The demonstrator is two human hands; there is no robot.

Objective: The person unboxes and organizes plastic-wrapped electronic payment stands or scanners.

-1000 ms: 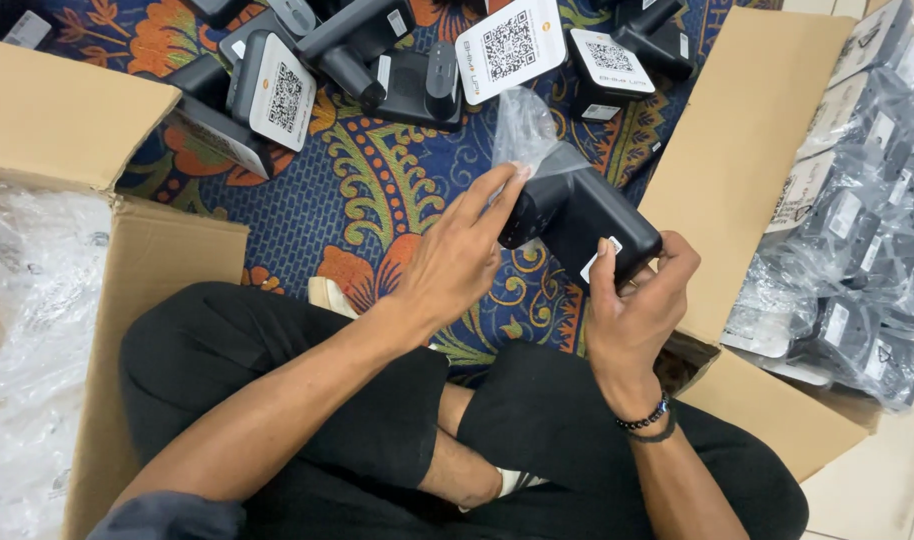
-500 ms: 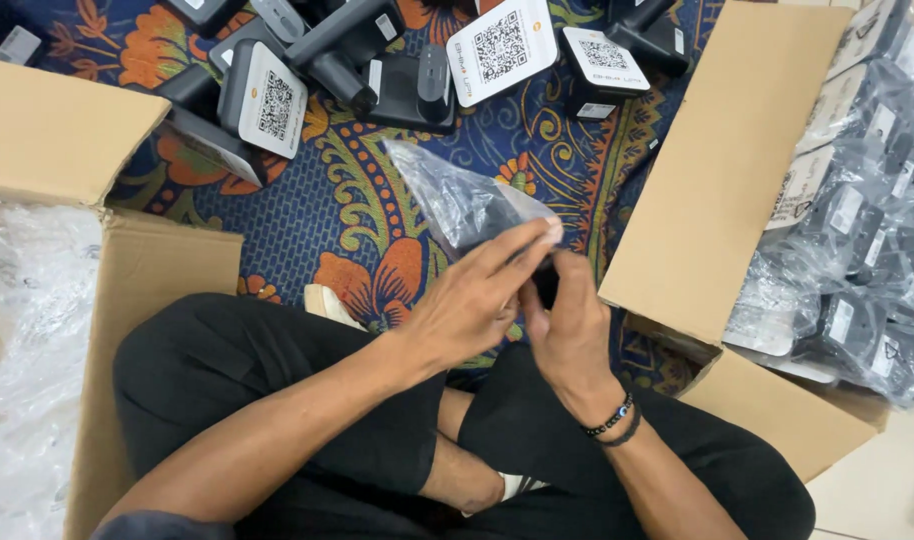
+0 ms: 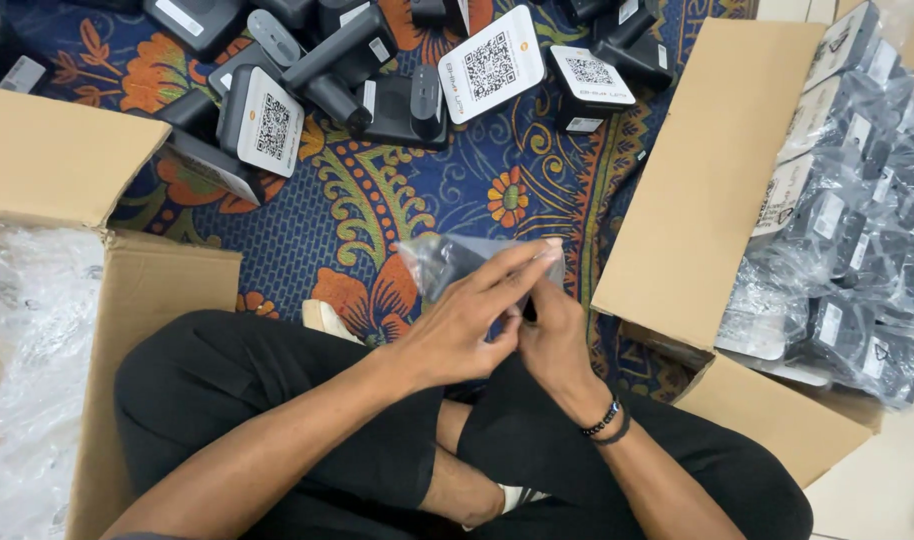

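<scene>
Hands, left [image 3: 467, 325] over right [image 3: 552, 335], pinch clear bag [image 3: 442, 262] between two cardboard boxes [image 3: 697, 190].

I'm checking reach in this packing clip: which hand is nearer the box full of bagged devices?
Right. The right hand sits just beside the flap of the box of bagged devices; the left hand lies farther off, on the clear bag.

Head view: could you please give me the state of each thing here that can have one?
Clear plastic bag: crumpled, held in both hands, a dark item partly inside.
Left hand: fingers closed on the bag.
Right hand: gripping the bag from below.
Right cardboard box: open, full of bagged dark devices.
Left cardboard box: open, holding loose clear plastic.
Unbagged dark devices: piled on the patterned rug.
</scene>
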